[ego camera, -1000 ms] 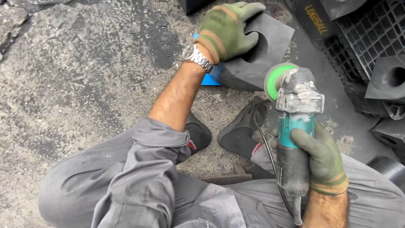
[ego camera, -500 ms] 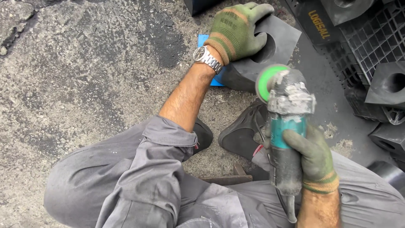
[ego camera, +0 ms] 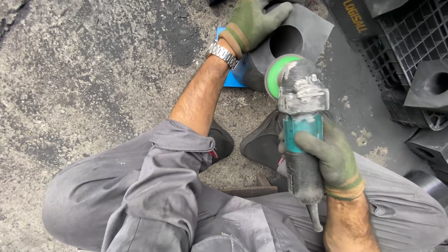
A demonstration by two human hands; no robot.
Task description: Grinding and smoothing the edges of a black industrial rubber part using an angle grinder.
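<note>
My left hand (ego camera: 255,21), in a green glove with a metal watch at the wrist, rests on top of a dark square block (ego camera: 305,35) with a round hole in it. The block stands tilted on a blue pad (ego camera: 228,77) on the ground. My right hand (ego camera: 329,158), gloved too, grips the teal and grey body of an angle grinder (ego camera: 301,135). Its green disc (ego camera: 276,74) points at the block's near edge, close to it or just touching.
I crouch on rough concrete (ego camera: 93,79), grey trousers and two dark shoes (ego camera: 261,142) below me. A black plastic crate (ego camera: 415,32) and more dark blocks with holes (ego camera: 431,84) lie at the right. A small wooden piece (ego camera: 249,189) sits between my legs.
The view has shifted, so block and hands sit higher in the frame. The grinder stays in my right hand, its disc still near the block; my left hand keeps its hold.
</note>
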